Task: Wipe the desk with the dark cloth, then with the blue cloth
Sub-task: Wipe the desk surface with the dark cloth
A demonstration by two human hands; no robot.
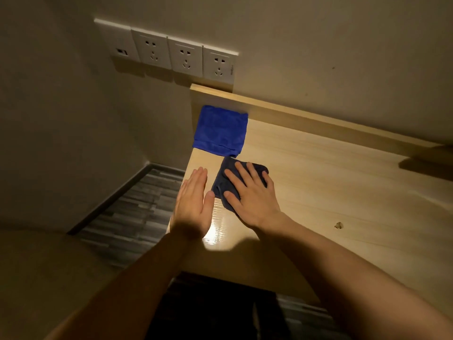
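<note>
The light wooden desk fills the right half of the view. A folded blue cloth lies at its far left corner against the back rail. Just in front of it is the dark cloth, pressed flat to the desk under my right hand, whose fingers are spread over it. My left hand rests flat and open on the desk's left edge, its thumb touching the dark cloth's side. It holds nothing.
A raised wooden rail runs along the desk's back against the wall. A row of white wall sockets sits above the corner. A small chip marks the desk surface to the right. Grey plank floor lies left of the desk.
</note>
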